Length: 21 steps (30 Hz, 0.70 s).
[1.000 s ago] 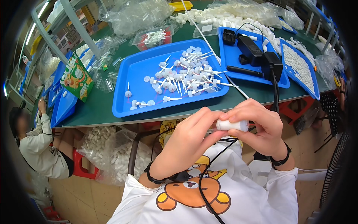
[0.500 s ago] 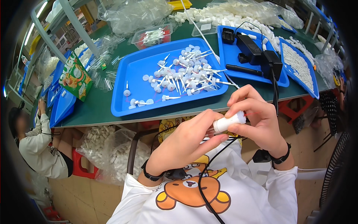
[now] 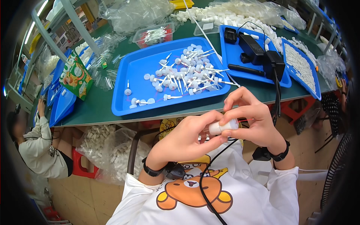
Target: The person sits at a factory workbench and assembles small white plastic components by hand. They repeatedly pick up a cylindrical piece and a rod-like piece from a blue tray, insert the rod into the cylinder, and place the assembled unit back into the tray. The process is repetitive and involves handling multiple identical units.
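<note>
Printed pale lettering and a picture of food cover the glossy green packet (image 3: 77, 77), which leans near the left end of the tabletop (image 3: 101, 108). A cartoon bear (image 3: 189, 197) is printed on the person's white shirt (image 3: 240, 191).

The white cylinder (image 3: 224, 126), smooth and round-ended, is held in the air just off the tabletop's near edge, below the near right corner of the large blue tray (image 3: 138, 71). A thin red wire (image 3: 245, 120) sticks out beyond its right end. On that tray lie slim white sticks with translucent, frosted discs (image 3: 176, 80), heaped toward its right edge. Along the tabletop's far edge are crinkled clear bags (image 3: 138, 13) and a pile of short white tubes (image 3: 221, 15).

The left hand (image 3: 189, 135), its back upward, has its grip closed about the cylinder's left end. The right hand (image 3: 257, 125), fingers arched, has its grip pinched on the right end.
</note>
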Motion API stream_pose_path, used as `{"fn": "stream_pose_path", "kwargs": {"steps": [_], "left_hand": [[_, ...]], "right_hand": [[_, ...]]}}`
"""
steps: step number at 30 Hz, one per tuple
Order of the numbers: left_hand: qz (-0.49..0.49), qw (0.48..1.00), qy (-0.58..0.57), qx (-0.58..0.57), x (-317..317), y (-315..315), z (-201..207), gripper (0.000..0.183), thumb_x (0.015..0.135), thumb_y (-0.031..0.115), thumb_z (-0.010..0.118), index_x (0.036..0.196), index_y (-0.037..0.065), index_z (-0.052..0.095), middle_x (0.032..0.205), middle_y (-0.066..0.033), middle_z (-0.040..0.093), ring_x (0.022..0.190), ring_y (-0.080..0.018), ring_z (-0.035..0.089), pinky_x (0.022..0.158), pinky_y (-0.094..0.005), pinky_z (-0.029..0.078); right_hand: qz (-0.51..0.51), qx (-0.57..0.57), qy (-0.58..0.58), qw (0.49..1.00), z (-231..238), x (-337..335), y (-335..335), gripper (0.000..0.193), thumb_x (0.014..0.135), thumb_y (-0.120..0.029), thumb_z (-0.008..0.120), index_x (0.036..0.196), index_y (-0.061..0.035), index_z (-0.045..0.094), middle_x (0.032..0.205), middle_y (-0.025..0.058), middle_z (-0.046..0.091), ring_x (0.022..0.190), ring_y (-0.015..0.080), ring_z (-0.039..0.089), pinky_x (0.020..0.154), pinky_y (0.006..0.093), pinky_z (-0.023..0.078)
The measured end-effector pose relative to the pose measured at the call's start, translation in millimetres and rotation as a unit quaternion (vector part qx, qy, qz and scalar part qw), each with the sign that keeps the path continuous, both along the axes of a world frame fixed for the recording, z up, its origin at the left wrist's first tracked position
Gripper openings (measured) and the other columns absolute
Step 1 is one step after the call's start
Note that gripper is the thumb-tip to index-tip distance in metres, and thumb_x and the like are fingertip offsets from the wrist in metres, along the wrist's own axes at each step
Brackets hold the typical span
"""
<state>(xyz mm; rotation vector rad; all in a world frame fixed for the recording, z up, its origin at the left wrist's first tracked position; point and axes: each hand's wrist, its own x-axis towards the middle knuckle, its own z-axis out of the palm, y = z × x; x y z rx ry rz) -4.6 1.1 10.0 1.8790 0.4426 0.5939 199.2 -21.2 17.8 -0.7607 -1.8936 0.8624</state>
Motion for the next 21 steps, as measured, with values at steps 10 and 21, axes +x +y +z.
{"fn": "stream_pose_path", "kwargs": {"steps": [10, 21], "left_hand": [[-0.079, 0.975, -0.070, -0.195, -1, 2, 4, 0.026, 0.097, 0.024, 0.037, 0.109, 0.002, 0.044, 0.085, -0.0028, 0.052, 0.067, -0.0049, 0.045, 0.059, -0.0184, 0.039], [-0.064, 0.955, -0.147, -0.249, 7, -8, 0, 0.031, 0.099, 0.026, 0.029, 0.112, 0.001, 0.043, 0.076, -0.0018, 0.051, 0.058, -0.0042, 0.037, 0.054, -0.0184, 0.033]], "right_hand": [[0.035, 0.024, 0.059, 0.997, -2, -1, 6, 0.034, 0.071, -0.004, 0.073, 0.103, -0.0027, 0.062, 0.105, 0.0101, 0.056, 0.097, 0.0187, 0.053, 0.081, 0.0290, 0.044], [-0.006, 0.092, 0.115, 0.989, -14, -6, 5, 0.032, 0.068, 0.004, 0.071, 0.098, 0.0018, 0.059, 0.096, 0.0128, 0.061, 0.094, 0.0215, 0.057, 0.082, 0.0320, 0.045]]}}
